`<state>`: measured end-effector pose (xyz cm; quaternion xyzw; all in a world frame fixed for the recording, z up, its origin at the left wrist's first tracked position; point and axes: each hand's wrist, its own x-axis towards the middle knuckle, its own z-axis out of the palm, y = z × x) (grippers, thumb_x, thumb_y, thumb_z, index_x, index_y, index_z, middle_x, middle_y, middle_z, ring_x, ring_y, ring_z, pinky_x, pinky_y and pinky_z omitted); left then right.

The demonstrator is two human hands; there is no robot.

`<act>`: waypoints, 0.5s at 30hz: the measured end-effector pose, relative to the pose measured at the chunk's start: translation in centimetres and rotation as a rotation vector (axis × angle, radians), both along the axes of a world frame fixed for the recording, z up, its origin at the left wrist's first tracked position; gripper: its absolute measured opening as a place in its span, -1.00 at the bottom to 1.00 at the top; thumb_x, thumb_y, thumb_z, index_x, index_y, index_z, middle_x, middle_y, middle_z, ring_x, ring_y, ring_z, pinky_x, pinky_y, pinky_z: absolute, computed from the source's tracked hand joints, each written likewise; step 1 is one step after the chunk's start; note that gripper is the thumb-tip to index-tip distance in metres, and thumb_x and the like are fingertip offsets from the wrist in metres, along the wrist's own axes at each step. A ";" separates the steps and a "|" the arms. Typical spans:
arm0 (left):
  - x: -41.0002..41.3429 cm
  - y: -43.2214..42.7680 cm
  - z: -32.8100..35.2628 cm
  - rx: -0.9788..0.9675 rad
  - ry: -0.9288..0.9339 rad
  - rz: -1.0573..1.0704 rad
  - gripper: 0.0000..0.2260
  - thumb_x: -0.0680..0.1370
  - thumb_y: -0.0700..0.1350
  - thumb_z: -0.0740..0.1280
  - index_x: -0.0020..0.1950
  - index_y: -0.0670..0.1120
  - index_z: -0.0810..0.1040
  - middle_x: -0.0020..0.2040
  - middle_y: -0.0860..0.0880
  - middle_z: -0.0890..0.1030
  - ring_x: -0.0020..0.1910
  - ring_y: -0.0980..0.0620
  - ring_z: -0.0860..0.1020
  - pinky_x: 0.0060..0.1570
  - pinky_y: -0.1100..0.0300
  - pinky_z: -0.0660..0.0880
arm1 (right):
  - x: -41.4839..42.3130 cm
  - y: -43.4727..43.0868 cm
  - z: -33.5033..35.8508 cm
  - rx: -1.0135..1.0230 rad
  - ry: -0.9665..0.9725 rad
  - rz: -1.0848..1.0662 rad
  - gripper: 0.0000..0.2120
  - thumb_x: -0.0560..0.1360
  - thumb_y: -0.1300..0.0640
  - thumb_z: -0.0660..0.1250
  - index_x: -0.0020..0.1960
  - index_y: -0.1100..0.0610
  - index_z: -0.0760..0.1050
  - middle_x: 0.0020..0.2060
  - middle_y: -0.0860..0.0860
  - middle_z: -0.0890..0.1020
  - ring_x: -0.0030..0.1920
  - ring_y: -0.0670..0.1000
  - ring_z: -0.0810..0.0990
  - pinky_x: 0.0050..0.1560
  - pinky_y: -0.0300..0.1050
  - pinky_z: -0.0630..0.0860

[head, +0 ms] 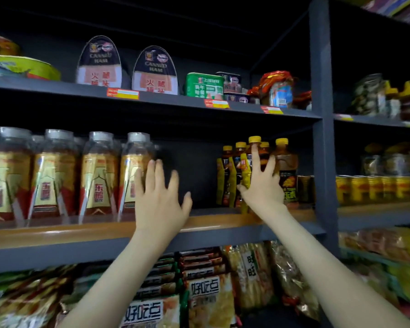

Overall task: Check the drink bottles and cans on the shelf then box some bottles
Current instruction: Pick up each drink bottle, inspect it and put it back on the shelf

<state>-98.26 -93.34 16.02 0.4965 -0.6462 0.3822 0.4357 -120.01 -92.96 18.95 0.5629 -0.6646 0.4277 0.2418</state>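
Several clear bottles with silver caps and gold-red labels [97,176] stand in a row on the left of the middle shelf [69,235]. Several dark drink bottles with yellow caps [287,166] cluster on the right of that shelf. My left hand [161,197] is raised with fingers spread, in front of the empty gap beside the rightmost clear bottle, holding nothing. My right hand [260,183] reaches onto the yellow-capped bottles with straight, spread fingers, the index fingertip just under a yellow cap [254,139]. Gold cans [374,189] line the shelf bay to the right.
A grey upright post [322,114] divides the two shelf bays. The top shelf holds canned ham tins [100,65], a green tin [204,85] and jars. Snack packets [206,294] fill the shelf below.
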 end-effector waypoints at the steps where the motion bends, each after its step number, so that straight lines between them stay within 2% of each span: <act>1: -0.1 -0.1 -0.1 0.001 0.021 0.022 -0.45 0.50 0.14 0.11 0.28 -0.20 0.56 0.38 -0.34 0.41 0.42 -0.30 0.33 0.38 -0.24 0.15 | -0.3 -0.2 0.0 -0.010 0.004 0.031 -0.04 0.54 -0.01 0.33 0.51 -0.14 -0.43 0.54 0.22 -0.13 0.28 0.32 0.42 -0.12 -0.02 0.55; 3: -0.6 -0.1 -0.3 0.004 0.044 0.059 -0.45 0.51 0.13 0.08 0.26 -0.21 0.57 0.38 -0.34 0.41 0.44 -0.29 0.30 0.38 -0.26 0.16 | -0.8 -0.5 0.0 -0.044 -0.002 0.104 -0.08 0.55 0.08 0.32 0.53 -0.13 -0.37 0.53 0.24 -0.14 0.17 0.30 0.51 -0.19 -0.07 0.50; 5: -1.0 0.2 -0.4 0.028 0.050 0.087 -0.45 0.51 0.13 0.06 0.26 -0.21 0.57 0.38 -0.33 0.42 0.44 -0.29 0.29 0.37 -0.28 0.17 | -1.3 -0.3 -0.1 -0.069 -0.029 0.209 -0.13 0.56 0.12 0.31 0.55 -0.14 -0.28 0.54 0.23 -0.10 0.14 0.31 0.54 -0.09 0.00 0.54; 9: -2.1 1.4 -1.0 0.053 0.016 0.085 -0.46 0.52 0.12 0.06 0.30 -0.17 0.55 0.35 -0.31 0.45 0.42 -0.31 0.33 0.37 -0.31 0.21 | -1.9 0.4 -1.5 -0.262 0.057 0.426 -0.20 0.55 0.15 0.34 0.52 -0.17 -0.14 0.55 0.21 -0.04 0.26 0.31 0.50 0.01 0.12 0.60; 12: -3.6 3.3 -1.0 0.038 -0.018 -0.082 -0.48 0.54 0.11 0.07 0.40 -0.12 0.46 0.38 -0.24 0.45 0.45 -0.24 0.31 0.41 -0.21 0.12 | -1.8 1.1 -2.0 -0.534 0.160 0.561 -0.22 0.50 0.22 0.39 0.48 -0.12 -0.05 0.53 0.26 0.01 0.41 0.31 0.31 0.10 0.18 0.57; 15: -5.0 6.1 -0.5 0.064 0.058 -0.428 -0.48 0.57 0.12 0.10 0.51 -0.02 0.29 0.47 -0.08 0.36 0.51 -0.07 0.22 0.49 -0.13 0.13 | -1.2 3.2 -1.5 -0.765 0.238 0.678 -0.25 0.51 0.21 0.37 0.43 -0.10 -0.07 0.47 0.24 0.01 0.47 0.24 0.18 0.19 0.09 0.50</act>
